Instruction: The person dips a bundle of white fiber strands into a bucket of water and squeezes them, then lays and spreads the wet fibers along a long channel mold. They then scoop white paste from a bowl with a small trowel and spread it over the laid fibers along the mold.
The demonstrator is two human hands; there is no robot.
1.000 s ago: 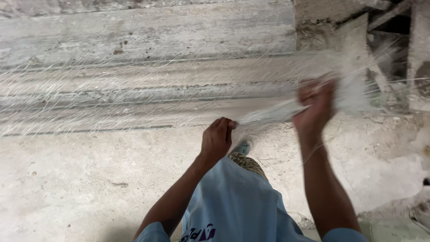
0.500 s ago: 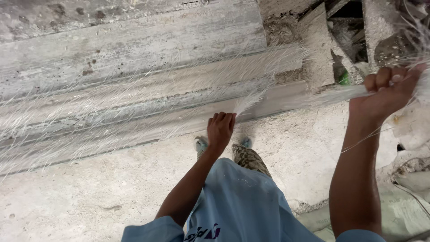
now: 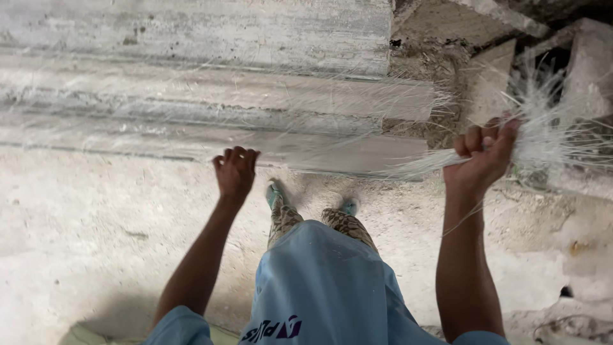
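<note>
Right grip (image 3: pixel 486 148) on blurred fibre bundle (image 3: pixel 543 137)

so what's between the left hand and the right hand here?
Head view: a loose span of pale fibres runs from the right hand, which grips the bundle, toward the left hand, over the concrete step.

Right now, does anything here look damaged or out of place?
Yes. The concrete at the upper right, past the end of the steps, is broken and crumbling. Loose pale fibres splay untidily from the right hand; the left hand holds nothing clearly visible.
</note>
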